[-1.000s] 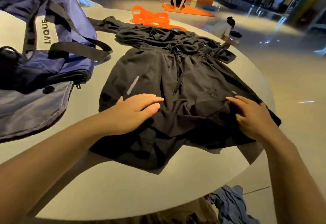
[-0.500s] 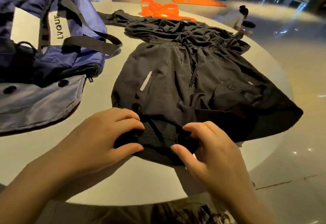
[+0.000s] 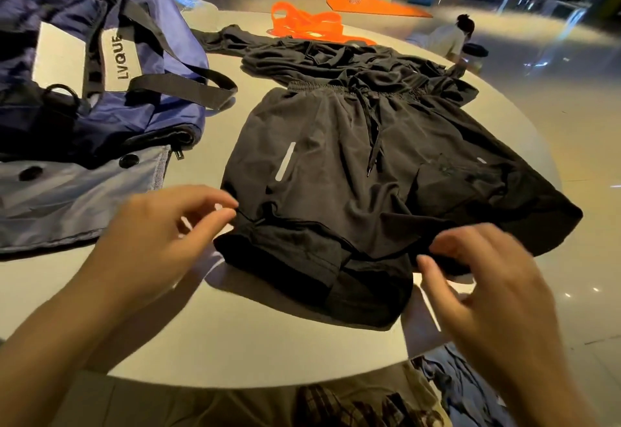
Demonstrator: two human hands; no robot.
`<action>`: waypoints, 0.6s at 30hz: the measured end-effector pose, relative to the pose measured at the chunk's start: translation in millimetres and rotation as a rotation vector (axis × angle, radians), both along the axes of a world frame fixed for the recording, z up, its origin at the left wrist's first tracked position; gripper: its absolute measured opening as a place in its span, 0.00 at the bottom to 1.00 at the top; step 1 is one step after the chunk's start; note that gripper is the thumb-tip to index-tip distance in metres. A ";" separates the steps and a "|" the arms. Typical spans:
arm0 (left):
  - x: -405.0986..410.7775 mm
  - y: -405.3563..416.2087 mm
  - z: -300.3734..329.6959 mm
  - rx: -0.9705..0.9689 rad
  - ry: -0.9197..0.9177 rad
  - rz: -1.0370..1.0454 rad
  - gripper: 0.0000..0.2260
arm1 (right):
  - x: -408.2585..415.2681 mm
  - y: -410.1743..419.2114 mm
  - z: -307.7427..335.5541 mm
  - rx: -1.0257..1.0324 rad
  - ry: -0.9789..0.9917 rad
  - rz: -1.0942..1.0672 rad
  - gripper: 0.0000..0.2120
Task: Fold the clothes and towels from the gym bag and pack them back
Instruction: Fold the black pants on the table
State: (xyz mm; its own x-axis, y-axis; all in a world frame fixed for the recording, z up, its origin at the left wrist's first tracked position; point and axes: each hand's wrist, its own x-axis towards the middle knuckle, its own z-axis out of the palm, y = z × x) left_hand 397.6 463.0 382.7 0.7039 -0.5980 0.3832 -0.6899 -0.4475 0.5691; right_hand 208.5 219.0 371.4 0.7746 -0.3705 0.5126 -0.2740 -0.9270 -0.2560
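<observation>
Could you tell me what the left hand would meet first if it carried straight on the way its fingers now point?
Most likely the black shorts: the left hand points right toward their near left hem, fingertips apparently just at its edge, though blur hides whether they touch.
</observation>
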 end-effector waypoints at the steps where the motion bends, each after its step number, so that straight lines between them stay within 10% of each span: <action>1: 11.2 -5.2 1.3 0.110 -0.064 0.024 0.07 | 3.1 -8.2 3.4 -0.046 0.004 -0.025 0.11; 5: 43.9 -23.9 -3.9 0.351 0.011 -0.053 0.19 | 11.2 -14.9 14.0 -0.084 0.005 0.033 0.14; 18: 46.6 -27.8 3.0 0.068 0.202 0.048 0.11 | 3.5 2.5 -5.9 -0.093 0.121 0.168 0.13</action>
